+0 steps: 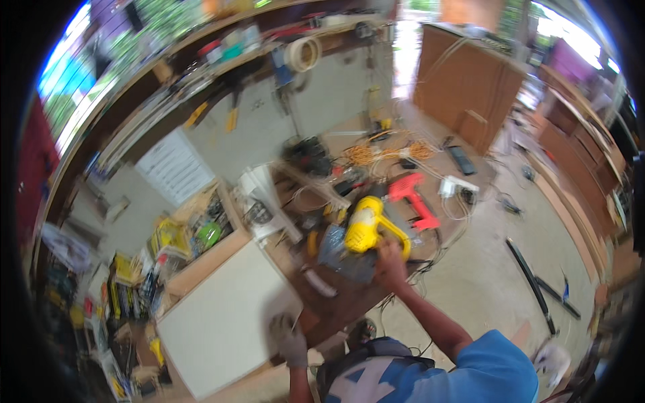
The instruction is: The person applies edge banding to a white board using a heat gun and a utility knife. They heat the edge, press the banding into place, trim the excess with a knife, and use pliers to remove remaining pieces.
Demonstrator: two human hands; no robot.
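Observation:
My right hand [388, 260] is closed on the handle of a yellow heat gun [365, 227], over the cluttered brown worktable [349, 299]. Just beyond it lies a red heat gun-shaped power tool [415, 200]. In a grey glove, my left hand [291, 341] is at the right edge of a white board [222, 322]. Motion blur smears its fingers, so whether it grips anything does not show. A crumpled clear plastic bag [332, 248] is on the table beside the yellow tool.
Orange cord [390, 153] and a black phone-like object [461, 160] lie at the table's far side. Left of the board stands a wooden tray [232, 211] of small items. Dark tubes [531, 285] lie on the floor at right. A tool shelf [242, 60] runs along the wall.

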